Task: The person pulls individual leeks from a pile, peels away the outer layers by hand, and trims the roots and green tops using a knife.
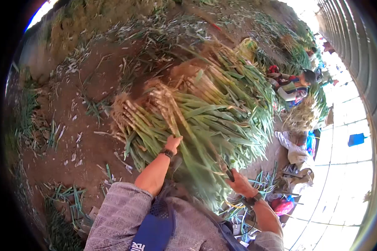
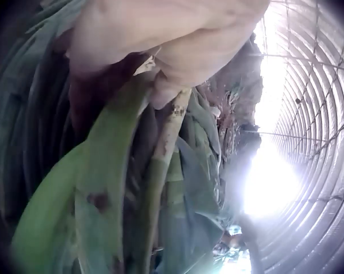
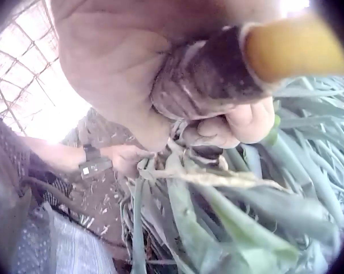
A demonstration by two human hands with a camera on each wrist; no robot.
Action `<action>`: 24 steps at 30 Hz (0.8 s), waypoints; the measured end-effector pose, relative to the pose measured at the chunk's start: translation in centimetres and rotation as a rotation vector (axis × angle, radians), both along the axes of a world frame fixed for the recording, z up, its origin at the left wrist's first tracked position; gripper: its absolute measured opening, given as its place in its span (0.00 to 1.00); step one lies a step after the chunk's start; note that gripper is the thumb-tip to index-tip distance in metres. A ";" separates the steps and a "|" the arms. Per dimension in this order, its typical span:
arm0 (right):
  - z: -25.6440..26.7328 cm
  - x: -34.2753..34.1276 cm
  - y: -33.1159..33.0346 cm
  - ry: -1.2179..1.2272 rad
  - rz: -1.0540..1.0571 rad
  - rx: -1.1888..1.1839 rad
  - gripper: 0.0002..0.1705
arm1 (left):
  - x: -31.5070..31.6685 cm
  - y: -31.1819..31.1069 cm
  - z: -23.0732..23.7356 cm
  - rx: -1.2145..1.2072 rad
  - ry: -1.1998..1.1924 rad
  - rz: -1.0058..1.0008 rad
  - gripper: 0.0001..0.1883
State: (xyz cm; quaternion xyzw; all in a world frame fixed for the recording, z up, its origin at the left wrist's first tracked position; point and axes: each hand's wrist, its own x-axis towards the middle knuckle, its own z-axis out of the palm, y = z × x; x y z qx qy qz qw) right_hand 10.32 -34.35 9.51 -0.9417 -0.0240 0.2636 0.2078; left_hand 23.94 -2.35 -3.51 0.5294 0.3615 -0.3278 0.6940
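My left hand [image 1: 173,143] grips a few leek-like stalks [image 1: 165,111] by their middle, over a broad heap of the same plants. Their pale, rooty ends point away and their leaves trail toward my body. In the left wrist view, the fingers curl round a spotted stem [image 2: 171,128] beside broad flat leaves [image 2: 112,165]. To the right, my right hand [image 1: 241,184] holds a tool by its dark handle [image 1: 229,174], at the leaf ends. The right wrist view shows this handle [image 3: 212,74] wrapped in dark material, with a yellow end; the tool's working end is hidden.
The large plant heap [image 1: 222,108] lies on brown soil [image 1: 83,138] strewn with leaf scraps. Another person [image 1: 295,85] sits beyond it at the right, by more plants. Cloth sacks [image 1: 297,157] and a red bag [image 1: 282,206] lie right of me, near the translucent tunnel wall [image 1: 339,167].
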 end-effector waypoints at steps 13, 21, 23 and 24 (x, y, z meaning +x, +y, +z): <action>-0.9 2.7 2.8 0.246 0.189 -0.053 0.24 | -6.6 -2.5 -5.7 -0.274 -0.251 0.076 0.26; -3.2 4.4 -0.7 0.279 0.311 0.004 0.24 | -9.6 -4.5 -5.6 0.061 -0.226 -0.110 0.19; -4.5 4.9 -1.1 0.260 0.321 0.043 0.24 | -10.1 -3.3 -10.0 0.500 -0.379 -0.360 0.25; -5.0 5.2 -1.2 0.236 0.317 0.063 0.25 | -10.3 -3.4 -9.3 0.513 -0.376 -0.358 0.25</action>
